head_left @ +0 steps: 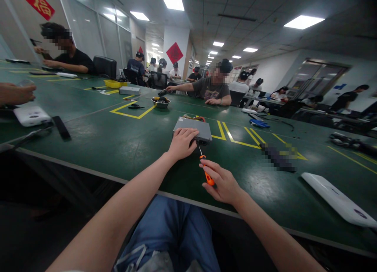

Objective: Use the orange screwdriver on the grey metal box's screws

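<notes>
A grey metal power supply unit point(204, 131) lies on the green table in front of me, with coloured wires at its far side and a dark socket in its near face. My left hand point(183, 143) holds its left part, fingers stretched over the top and thumb by the near edge. An orange-and-black screwdriver point(209, 177) is in my right hand point(220, 180), the handle between thumb and fingers. Its thin shaft points up toward the near face of the unit; whether the tip touches a screw is too small to tell.
A metal bowl point(160, 103) with small items stands beyond, left of the unit. White devices lie on the table point(138, 154) at the right point(338, 197) and left point(32, 115). Opposite sits a co-worker point(210, 87); another person's hand point(17, 93) shows at far left.
</notes>
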The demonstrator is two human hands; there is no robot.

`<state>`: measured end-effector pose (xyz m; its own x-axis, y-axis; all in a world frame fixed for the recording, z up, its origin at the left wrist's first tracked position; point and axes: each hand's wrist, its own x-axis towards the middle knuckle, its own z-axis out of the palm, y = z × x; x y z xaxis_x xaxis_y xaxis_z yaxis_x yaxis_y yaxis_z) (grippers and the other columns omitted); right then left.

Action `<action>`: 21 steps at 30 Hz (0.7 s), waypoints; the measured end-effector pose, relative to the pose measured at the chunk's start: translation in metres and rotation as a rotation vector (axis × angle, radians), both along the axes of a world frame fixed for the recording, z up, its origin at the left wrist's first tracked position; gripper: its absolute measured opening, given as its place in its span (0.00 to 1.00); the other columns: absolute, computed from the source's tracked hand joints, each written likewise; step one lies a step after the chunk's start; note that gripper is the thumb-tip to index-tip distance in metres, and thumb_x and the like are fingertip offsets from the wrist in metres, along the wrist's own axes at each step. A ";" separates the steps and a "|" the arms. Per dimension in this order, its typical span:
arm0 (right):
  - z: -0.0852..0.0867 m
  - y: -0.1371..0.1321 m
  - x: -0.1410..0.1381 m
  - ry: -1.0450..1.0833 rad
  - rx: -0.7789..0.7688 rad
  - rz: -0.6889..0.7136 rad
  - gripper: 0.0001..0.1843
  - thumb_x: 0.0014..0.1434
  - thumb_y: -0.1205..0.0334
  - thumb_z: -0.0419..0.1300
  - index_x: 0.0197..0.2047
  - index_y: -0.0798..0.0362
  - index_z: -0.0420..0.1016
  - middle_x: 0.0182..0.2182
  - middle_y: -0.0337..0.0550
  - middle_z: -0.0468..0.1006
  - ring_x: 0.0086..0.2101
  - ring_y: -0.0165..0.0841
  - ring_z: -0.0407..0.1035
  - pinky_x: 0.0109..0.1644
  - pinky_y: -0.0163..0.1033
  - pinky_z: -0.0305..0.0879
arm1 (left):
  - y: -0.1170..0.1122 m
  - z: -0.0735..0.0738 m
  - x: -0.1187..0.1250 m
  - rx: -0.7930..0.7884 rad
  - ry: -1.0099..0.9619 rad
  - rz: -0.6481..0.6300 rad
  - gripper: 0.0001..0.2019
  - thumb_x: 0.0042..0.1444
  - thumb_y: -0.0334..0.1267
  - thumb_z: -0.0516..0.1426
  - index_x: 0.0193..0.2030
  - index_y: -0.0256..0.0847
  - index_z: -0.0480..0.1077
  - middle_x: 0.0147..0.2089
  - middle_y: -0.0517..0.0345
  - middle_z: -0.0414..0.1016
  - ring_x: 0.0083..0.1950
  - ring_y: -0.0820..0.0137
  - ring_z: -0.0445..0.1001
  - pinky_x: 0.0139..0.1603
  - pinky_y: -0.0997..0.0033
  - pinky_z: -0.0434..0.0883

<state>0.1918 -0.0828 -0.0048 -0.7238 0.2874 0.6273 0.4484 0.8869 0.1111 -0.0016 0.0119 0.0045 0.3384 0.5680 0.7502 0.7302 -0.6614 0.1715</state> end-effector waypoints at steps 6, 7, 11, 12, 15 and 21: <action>0.008 -0.002 -0.009 -0.155 0.108 -0.024 0.20 0.61 0.58 0.49 0.54 0.58 0.61 0.51 0.63 0.67 0.47 0.42 0.69 0.41 0.42 0.72 | -0.001 0.001 0.000 0.012 0.004 0.014 0.16 0.60 0.36 0.46 0.53 0.44 0.65 0.56 0.58 0.69 0.58 0.67 0.63 0.59 0.61 0.53; 0.009 -0.002 -0.011 -0.165 0.142 -0.021 0.19 0.61 0.57 0.50 0.52 0.58 0.63 0.49 0.62 0.69 0.44 0.41 0.71 0.39 0.41 0.72 | -0.001 0.002 0.000 0.017 0.001 0.019 0.16 0.60 0.36 0.46 0.53 0.44 0.65 0.56 0.58 0.69 0.58 0.68 0.63 0.59 0.61 0.53; 0.005 0.003 -0.017 -0.089 0.207 -0.002 0.17 0.57 0.51 0.56 0.42 0.56 0.66 0.42 0.58 0.73 0.34 0.36 0.72 0.34 0.39 0.71 | -0.001 0.001 0.001 0.022 -0.008 0.038 0.16 0.62 0.37 0.45 0.53 0.45 0.65 0.56 0.59 0.69 0.56 0.69 0.64 0.58 0.62 0.54; 0.003 0.003 -0.018 -0.051 0.194 0.000 0.17 0.56 0.51 0.57 0.41 0.56 0.65 0.42 0.58 0.73 0.34 0.36 0.72 0.34 0.39 0.71 | -0.001 0.000 0.002 0.022 -0.009 0.039 0.16 0.62 0.37 0.45 0.53 0.45 0.65 0.56 0.59 0.69 0.57 0.69 0.64 0.58 0.62 0.54; 0.003 0.004 -0.017 -0.003 0.121 0.002 0.19 0.56 0.50 0.58 0.43 0.57 0.63 0.45 0.60 0.71 0.38 0.38 0.72 0.37 0.39 0.72 | 0.000 0.000 0.003 0.025 -0.013 0.040 0.16 0.62 0.36 0.44 0.53 0.45 0.66 0.56 0.59 0.69 0.58 0.69 0.63 0.59 0.61 0.53; 0.007 0.000 -0.015 -0.114 0.095 -0.013 0.20 0.59 0.55 0.53 0.53 0.54 0.62 0.51 0.59 0.66 0.46 0.41 0.69 0.42 0.42 0.71 | -0.001 0.002 0.002 0.033 -0.054 0.006 0.17 0.61 0.32 0.44 0.55 0.44 0.64 0.56 0.58 0.69 0.58 0.71 0.63 0.62 0.63 0.53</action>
